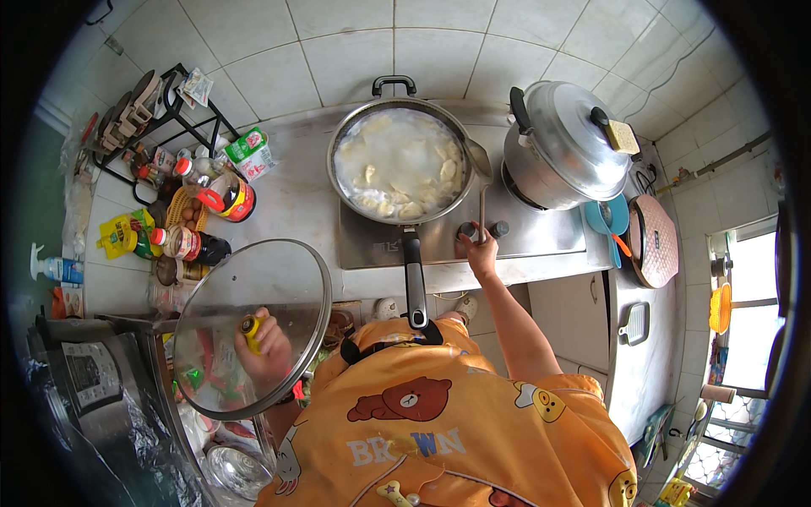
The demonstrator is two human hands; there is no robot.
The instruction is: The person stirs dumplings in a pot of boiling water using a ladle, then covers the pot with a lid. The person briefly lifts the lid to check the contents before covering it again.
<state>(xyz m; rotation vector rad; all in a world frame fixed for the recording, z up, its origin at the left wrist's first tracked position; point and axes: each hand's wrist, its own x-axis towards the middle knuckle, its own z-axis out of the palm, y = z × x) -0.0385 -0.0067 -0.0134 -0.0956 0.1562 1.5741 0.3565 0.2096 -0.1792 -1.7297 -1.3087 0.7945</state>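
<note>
A frying pan sits on the stove, holding cloudy, bubbling liquid and pale dumplings. Its black handle points towards me. My right hand grips the lower end of a metal ladle's handle, close to the stove knobs. The ladle's bowl is at the pan's right rim. To the left, my left hand holds a clear glass lid by its yellow-topped knob, and shows through the glass. The lid is tilted, away from the pan.
A large lidded aluminium pot stands right of the pan, with a sponge on top. Sauce bottles and a basket of eggs crowd the left counter, near a black rack. A blue strainer lies beyond the stove's right end.
</note>
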